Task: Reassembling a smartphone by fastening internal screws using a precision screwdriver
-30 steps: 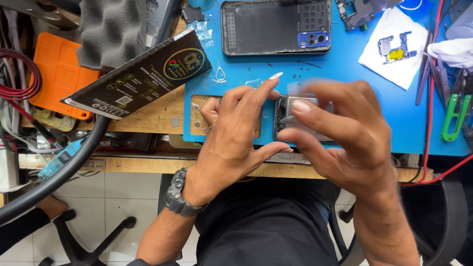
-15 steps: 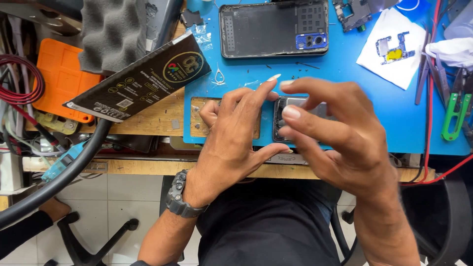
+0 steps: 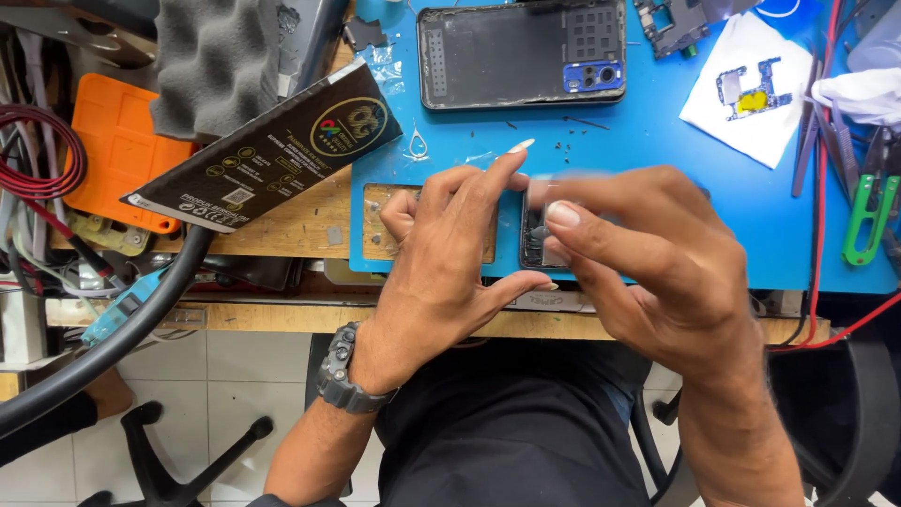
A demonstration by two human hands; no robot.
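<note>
My left hand [image 3: 449,255] rests on the blue work mat [image 3: 648,150], fingers curled against the left edge of a small dark phone part [image 3: 535,244]. My right hand [image 3: 648,253] covers that part from the right, thumb pressing on its top, with a thin clear film [image 3: 563,178] blurred at the fingertips. Both hands hide most of the part. An opened phone [image 3: 521,52] with a blue camera block lies face down at the mat's far edge.
A black flat box [image 3: 267,155] lies tilted at the left, beside grey foam [image 3: 216,61] and an orange tray [image 3: 117,155]. A white cloth [image 3: 751,113] with a small circuit board, green snips [image 3: 863,216] and red wires sit at the right. A thick black hose [image 3: 103,347] curves below.
My right hand's fingers have shifted slightly left over the part and lifted a little. The left hand has stayed in place.
</note>
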